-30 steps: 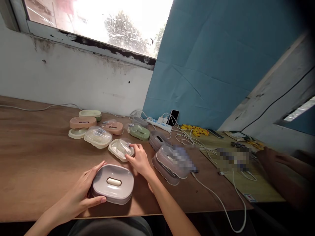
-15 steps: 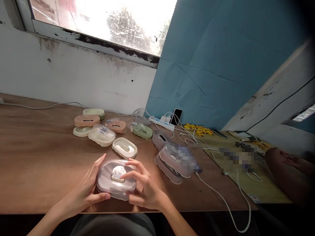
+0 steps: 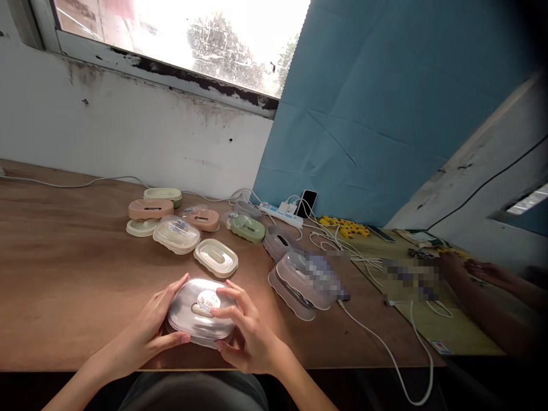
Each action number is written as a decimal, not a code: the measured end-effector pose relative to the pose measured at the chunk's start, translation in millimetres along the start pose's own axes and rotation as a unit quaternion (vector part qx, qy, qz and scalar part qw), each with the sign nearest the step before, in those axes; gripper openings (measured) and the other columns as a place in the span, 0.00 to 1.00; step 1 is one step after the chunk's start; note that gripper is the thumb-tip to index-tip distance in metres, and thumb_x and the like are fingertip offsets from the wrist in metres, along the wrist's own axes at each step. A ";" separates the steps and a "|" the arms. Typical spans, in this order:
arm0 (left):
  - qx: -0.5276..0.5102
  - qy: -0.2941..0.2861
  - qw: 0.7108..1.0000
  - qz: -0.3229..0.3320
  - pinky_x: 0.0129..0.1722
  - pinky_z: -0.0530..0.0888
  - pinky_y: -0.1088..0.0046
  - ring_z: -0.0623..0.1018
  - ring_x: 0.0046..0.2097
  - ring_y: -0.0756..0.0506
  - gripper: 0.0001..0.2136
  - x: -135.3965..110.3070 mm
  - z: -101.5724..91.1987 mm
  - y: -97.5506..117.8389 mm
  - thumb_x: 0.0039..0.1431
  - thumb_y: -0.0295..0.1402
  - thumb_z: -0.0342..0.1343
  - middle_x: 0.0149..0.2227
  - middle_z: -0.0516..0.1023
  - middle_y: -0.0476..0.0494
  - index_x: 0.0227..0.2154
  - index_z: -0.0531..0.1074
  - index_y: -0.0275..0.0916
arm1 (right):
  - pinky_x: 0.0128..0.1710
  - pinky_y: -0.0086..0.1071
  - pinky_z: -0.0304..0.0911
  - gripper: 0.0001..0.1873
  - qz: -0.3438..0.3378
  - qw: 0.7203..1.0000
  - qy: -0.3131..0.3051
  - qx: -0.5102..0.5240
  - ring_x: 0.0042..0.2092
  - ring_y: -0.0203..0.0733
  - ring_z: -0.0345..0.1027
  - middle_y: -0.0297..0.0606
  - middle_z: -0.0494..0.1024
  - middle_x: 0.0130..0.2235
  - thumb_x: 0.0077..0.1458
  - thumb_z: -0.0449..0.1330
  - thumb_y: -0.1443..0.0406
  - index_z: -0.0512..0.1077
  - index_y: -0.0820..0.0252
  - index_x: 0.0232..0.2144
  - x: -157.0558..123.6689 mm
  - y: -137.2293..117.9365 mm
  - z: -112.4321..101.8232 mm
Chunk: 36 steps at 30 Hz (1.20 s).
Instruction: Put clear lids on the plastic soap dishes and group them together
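A pale purple soap box with a clear domed lid point(image 3: 199, 311) lies on the wooden table point(image 3: 64, 285) near its front edge. My left hand point(image 3: 152, 331) wraps its left side, thumb under the near rim. My right hand point(image 3: 246, 334) grips its right side, with the fingers pressed on the clear lid beside a round sticker. Just behind lies a cream tray point(image 3: 216, 257) with no lid on it.
Several soap boxes lie behind: a clear-lidded one point(image 3: 177, 234), pink ones point(image 3: 149, 209), a green one point(image 3: 246, 227), a clear stack point(image 3: 295, 277). A power strip point(image 3: 282, 214), phone point(image 3: 309, 203) and white cables point(image 3: 385, 348) lie right. Another person's arm point(image 3: 479, 297) reaches in at far right.
My right hand lifted the clear lid off the cream tray and set it over the purple box. Both hands now clasp the box, which has shifted slightly towards me.
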<state>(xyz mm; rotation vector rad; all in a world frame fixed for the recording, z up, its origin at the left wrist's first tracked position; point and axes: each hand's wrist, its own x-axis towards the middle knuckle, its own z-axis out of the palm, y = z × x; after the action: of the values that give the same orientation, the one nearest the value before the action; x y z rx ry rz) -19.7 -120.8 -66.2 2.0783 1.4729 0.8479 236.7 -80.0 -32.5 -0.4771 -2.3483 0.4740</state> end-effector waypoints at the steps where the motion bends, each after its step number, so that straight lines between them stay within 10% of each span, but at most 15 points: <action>1: 0.000 -0.002 1.000 -0.001 0.59 0.64 0.55 0.58 0.64 0.37 0.35 -0.2 -0.1 -0.6 0.60 0.42 0.54 0.66 0.54 0.46 0.65 0.40 0.55 | 0.62 0.51 0.50 0.25 -0.005 1.000 0.005 -0.009 0.62 0.50 0.52 0.47 0.62 0.56 0.46 0.62 0.67 0.65 0.57 0.48 -1.1 1.1 1.7; 27: 0.052 0.050 0.996 0.051 0.51 0.69 0.55 0.69 0.53 0.33 0.32 3.3 14.4 -1.2 0.62 0.46 0.48 0.59 0.66 0.42 0.65 0.41 0.53 | 0.52 0.45 0.61 0.37 0.046 0.988 0.020 -0.146 0.56 0.52 0.58 0.42 0.62 0.55 0.35 0.72 0.59 0.59 0.53 0.46 -12.0 0.6 10.2; 36: 0.257 0.005 0.954 0.154 0.57 0.57 0.55 0.60 0.61 0.36 0.22 64.3 -46.4 -8.4 0.62 0.38 0.48 0.61 0.63 0.41 0.59 0.58 0.47 | 0.43 0.53 0.62 0.21 0.122 0.938 0.132 -0.296 0.50 0.60 0.61 0.48 0.65 0.52 0.49 0.63 0.63 0.64 0.56 0.45 -25.1 7.6 7.2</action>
<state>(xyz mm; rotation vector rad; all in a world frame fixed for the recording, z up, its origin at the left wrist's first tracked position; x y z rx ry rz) -42.6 -56.7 -24.7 2.7452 1.5144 0.6241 250.9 -86.3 -54.8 -1.0495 -2.1463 -0.2036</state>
